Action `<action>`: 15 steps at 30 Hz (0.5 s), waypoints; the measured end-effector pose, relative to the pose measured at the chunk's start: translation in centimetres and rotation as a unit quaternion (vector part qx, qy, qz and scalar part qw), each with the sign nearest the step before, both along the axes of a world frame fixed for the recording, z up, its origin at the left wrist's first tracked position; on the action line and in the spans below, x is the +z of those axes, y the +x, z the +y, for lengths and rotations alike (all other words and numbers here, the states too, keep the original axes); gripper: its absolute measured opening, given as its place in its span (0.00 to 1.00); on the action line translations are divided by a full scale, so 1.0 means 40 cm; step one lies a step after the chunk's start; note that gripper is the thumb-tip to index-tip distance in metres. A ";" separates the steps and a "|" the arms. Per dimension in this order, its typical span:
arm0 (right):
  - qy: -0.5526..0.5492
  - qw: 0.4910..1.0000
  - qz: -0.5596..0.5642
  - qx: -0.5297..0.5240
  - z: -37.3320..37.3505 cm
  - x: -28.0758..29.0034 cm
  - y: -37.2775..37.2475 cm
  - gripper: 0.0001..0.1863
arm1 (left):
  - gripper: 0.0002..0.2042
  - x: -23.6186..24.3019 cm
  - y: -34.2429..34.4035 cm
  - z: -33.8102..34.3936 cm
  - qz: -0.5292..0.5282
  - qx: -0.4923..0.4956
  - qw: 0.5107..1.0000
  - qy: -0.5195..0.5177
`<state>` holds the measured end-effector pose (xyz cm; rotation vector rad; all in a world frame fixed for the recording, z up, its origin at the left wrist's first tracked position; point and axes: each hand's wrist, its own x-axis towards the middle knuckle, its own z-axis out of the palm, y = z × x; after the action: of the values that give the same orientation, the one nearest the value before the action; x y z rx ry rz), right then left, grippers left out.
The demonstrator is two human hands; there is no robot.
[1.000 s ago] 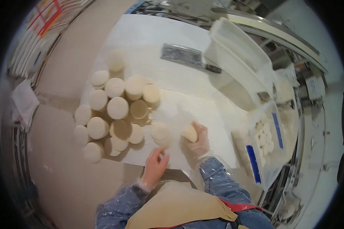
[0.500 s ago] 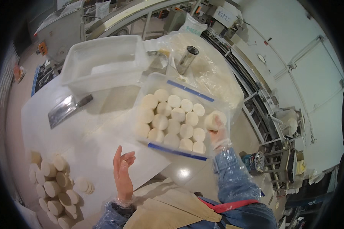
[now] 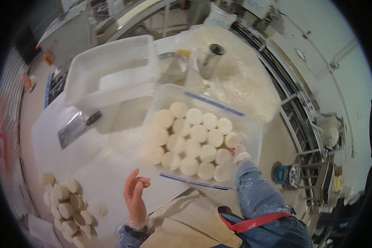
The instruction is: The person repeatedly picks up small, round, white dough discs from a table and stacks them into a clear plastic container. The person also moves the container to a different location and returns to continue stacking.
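My right hand [image 3: 238, 152] reaches into the right end of a translucent lidless box [image 3: 250, 128] with blue strips on its sides, its fingers on a pale round stack [image 3: 231, 139]; they are partly hidden. The box holds rows of similar pale cylinders [image 3: 198, 133]. My left hand [image 3: 135, 194] is open and empty over the white table near the box's lower-left corner, fingers loosely curved. At the lower left of the table stand several more pale dough stacks [image 3: 64, 211], with a few loose thin discs [image 3: 98, 208] beside them.
A cleaver [image 3: 72, 130] lies on the white table [image 3: 49, 153] at the left. An empty white tub [image 3: 78, 70], a metal bowl [image 3: 172, 66], a steel cylinder [image 3: 213, 60] and a plastic-covered pale mass [image 3: 248, 78] are behind the box. Metal machinery lines the back and right.
The view has turned toward the box. My right hand carried a pale stack from the table into the box's right end and lowered it. My left hand opened after leaving the loose discs.
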<state>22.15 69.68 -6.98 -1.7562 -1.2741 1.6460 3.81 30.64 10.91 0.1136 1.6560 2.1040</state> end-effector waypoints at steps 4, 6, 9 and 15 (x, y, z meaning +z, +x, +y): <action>-0.038 0.983 -0.047 0.173 0.065 -0.006 0.077 0.19 | 0.16 -0.057 -0.007 -0.097 -0.041 0.030 0.999 -0.001; -0.099 0.983 -0.047 0.150 0.090 0.080 0.054 0.16 | 0.15 -0.095 0.005 -0.168 -0.056 0.017 0.997 -0.040; 0.160 0.979 -0.066 0.108 0.048 0.294 -0.119 0.14 | 0.13 -0.154 0.042 -0.340 -0.043 0.078 0.991 -0.096; 0.230 0.792 0.118 0.553 -0.672 0.430 -0.540 0.13 | 0.10 -0.250 0.091 -0.745 0.227 0.292 0.790 -0.488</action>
<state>0.55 42.79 10.20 -0.3965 -2.5255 1.6958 7.45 0.85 0.91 -0.2848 3.1987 1.2905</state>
